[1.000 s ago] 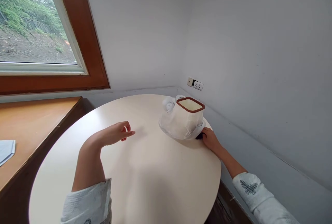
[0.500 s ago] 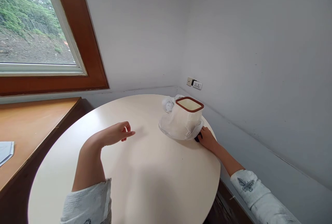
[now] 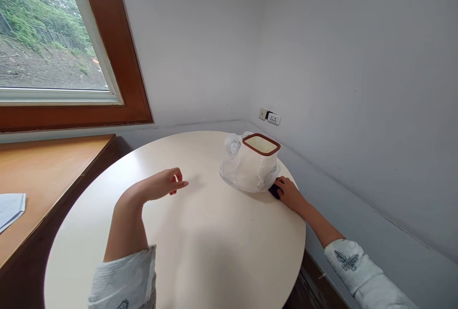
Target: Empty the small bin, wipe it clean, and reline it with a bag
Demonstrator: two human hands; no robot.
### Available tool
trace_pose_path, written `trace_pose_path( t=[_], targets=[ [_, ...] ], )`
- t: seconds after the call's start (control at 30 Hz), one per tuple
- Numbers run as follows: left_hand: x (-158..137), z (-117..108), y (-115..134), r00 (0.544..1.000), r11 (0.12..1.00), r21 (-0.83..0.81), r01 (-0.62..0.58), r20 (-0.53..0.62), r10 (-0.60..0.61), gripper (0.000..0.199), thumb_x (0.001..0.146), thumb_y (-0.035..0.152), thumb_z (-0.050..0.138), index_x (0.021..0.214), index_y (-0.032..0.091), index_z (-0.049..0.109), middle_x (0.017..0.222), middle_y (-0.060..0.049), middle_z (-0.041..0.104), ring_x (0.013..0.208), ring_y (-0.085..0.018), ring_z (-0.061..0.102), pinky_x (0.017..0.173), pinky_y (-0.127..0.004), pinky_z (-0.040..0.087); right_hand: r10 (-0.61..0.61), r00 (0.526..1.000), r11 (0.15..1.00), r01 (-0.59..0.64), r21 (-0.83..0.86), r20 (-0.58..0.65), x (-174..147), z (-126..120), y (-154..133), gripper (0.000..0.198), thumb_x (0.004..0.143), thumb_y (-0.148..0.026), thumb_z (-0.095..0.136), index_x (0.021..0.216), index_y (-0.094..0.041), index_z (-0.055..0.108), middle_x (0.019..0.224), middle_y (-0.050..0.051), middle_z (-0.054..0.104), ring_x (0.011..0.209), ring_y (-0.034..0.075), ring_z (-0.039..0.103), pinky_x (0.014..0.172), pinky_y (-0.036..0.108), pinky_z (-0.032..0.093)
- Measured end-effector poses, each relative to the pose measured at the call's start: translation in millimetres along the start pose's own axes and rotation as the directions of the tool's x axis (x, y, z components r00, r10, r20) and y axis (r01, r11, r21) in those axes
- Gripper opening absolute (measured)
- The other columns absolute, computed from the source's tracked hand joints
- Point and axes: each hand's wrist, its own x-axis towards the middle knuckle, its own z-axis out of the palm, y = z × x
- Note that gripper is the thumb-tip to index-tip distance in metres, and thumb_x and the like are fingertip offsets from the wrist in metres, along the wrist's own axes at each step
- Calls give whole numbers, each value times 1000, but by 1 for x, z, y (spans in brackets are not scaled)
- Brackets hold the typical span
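Note:
A cream bin-like container (image 3: 259,161) with a brown rounded-square rim stands upright on the round pale table (image 3: 214,223), toward its far right. Translucent plastic bagging (image 3: 232,175) is bunched around its lower part and beside it. My right hand (image 3: 290,195) rests at the table's right side, its fingers curled over a small black object (image 3: 275,190) close to the container's base. Too little of that object shows to name it. Over the left half of the table hovers my left hand (image 3: 166,184), bent at the wrist, thumb and curled fingers apart, holding nothing.
White walls meet behind the table, with a power socket (image 3: 274,118) low on the right one. A wooden desk (image 3: 64,165) with folded paper (image 3: 12,208) stands at left, below a brown-framed window (image 3: 132,79).
My right hand has shifted slightly away from the container, and more of the black object shows under its fingers. My left hand keeps its pose. The view has moved a little.

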Motion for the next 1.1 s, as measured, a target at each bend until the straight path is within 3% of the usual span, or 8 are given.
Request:
trace_pose_path(
  t=[0.13, 0.23, 0.33, 0.43, 0.6, 0.83, 0.97, 1.1],
  targets=[
    [-1, 0, 1, 997, 999, -10, -40, -70, 39, 40, 75, 60, 38, 79, 22, 49, 82, -5, 62, 70, -19, 54, 58, -28, 40, -2, 998, 999, 4, 32, -68, -9, -7, -1, 40, 75, -8, 36, 105, -22, 59, 98, 6, 57, 94, 20, 51, 82, 37, 41],
    [4, 5, -1, 958, 990, -11, -137, -254, 130, 33, 77, 53, 38, 74, 21, 45, 78, -5, 58, 64, -17, 51, 53, -26, 38, 30, 966, 996, -8, 85, -258, -17, -11, -6, 29, 80, -16, 37, 98, -23, 59, 95, 7, 59, 91, 21, 53, 81, 38, 42],
    [13, 24, -8, 884, 984, -32, -175, -446, 142, 27, 79, 48, 37, 74, 21, 43, 75, -3, 55, 63, -16, 49, 54, -26, 39, -6, 910, 987, 72, 146, -414, -21, -19, -17, 13, 80, -24, 45, 85, -23, 57, 85, 6, 59, 83, 21, 54, 77, 37, 44],
    [18, 52, -22, 872, 989, -32, -143, -477, 111, 25, 81, 45, 37, 76, 22, 44, 76, -3, 56, 65, -17, 52, 58, -29, 41, -86, 901, 970, 172, 170, -425, -19, -25, -35, 6, 80, -25, 48, 76, -23, 51, 76, 4, 57, 75, 20, 53, 72, 35, 43],
    [9, 89, -45, 879, 992, 27, -120, -461, 119, 27, 85, 42, 33, 78, 20, 48, 87, -7, 58, 72, -20, 55, 64, -33, 43, -235, 901, 930, 317, 185, -364, 1, -18, -80, 14, 83, -23, 44, 69, -23, 44, 68, 3, 52, 70, 18, 50, 71, 33, 41],
    [-12, 110, -48, 876, 982, 134, -129, -448, 176, 36, 87, 39, 28, 94, 20, 57, 102, -11, 57, 82, -23, 57, 72, -37, 46, -437, 887, 853, 461, 245, -147, 31, 20, -150, 13, 81, -19, 44, 69, -21, 47, 71, 3, 53, 72, 18, 49, 70, 32, 40],
    [-14, 127, -50, 838, 969, 190, -157, -493, 232, 41, 87, 42, 32, 118, 20, 49, 122, -12, 51, 109, -25, 50, 93, -40, 40, -511, 859, 804, 492, 333, -36, 30, 35, -167, 17, 83, -27, 46, 97, -21, 55, 106, 6, 57, 100, 19, 51, 87, 34, 38],
    [-9, 138, -54, 869, 945, 284, -160, -414, 272, 54, 88, 47, 31, 137, 25, 26, 143, -9, 31, 132, -26, 25, 109, -49, 16, -549, 831, 803, 493, 336, 91, 28, 37, -167, 45, 88, -41, 37, 131, -27, 37, 140, 4, 35, 131, 19, 26, 106, 38, 21]
  ],
)
